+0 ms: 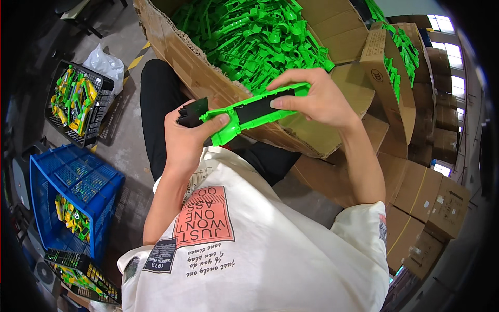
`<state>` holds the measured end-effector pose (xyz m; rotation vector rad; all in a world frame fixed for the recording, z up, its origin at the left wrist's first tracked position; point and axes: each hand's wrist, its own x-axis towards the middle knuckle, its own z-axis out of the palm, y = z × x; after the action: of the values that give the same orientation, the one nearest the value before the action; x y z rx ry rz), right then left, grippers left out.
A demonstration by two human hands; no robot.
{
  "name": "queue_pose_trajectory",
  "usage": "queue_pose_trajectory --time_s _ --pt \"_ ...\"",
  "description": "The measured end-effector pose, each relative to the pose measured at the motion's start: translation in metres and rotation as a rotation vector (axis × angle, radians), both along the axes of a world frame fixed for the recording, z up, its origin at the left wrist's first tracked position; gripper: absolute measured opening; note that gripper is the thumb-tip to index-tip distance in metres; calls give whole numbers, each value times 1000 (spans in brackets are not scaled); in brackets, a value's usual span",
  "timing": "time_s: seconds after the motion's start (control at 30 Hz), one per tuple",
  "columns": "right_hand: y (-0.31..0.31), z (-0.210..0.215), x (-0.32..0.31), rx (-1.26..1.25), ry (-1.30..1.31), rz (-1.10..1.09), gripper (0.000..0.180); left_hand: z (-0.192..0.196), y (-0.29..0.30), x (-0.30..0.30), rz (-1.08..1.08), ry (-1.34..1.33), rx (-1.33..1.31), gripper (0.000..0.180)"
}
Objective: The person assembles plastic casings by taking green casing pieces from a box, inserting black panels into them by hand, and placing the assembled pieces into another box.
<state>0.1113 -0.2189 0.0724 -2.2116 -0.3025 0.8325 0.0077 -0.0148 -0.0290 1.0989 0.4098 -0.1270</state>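
Above my lap I hold a long bright green plastic part (228, 115) in both hands. It looks like one half of a toy shell. A flat black strip (253, 109) lies in its recess. My right hand (317, 99) is closed round the far right end, its thumb pressed on the black strip. My left hand (187, 136) pinches the near left end under its thumb. That same hand also keeps a small stack of black pieces (193, 112) between its fingers and palm. The fingers under the part are mostly hidden.
A big cardboard box (182, 57) heaped with green plastic parts (260, 39) stands right before me. To the left are a black crate (99, 83) of green and yellow toy pieces, a blue crate (78, 171) and another black crate (78, 260). Cartons (416, 192) are stacked at the right.
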Motion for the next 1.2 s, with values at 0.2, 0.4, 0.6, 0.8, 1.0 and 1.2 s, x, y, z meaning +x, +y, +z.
queue_pose_trajectory --time_s 0.2,0.4,0.6,0.8,1.0,1.2 --pt "-7 8 -19 119 -42 -70 18 12 5 -8 -2 -30 3 18" --pt "-18 18 -30 196 149 -129 21 13 10 -10 -32 35 -162 17" --pt "-31 15 -40 656 423 -313 45 12 6 -10 -105 5 -157 24" --pt "-52 13 -40 686 367 -396 44 -14 5 -9 -118 -64 -174 24" --pt "-153 31 -3 1059 -307 -880 39 -1 -1 -3 -26 126 -317 23" --pt "-249 36 30 546 -613 -1169 40 1 -2 -3 -48 117 -421 24"
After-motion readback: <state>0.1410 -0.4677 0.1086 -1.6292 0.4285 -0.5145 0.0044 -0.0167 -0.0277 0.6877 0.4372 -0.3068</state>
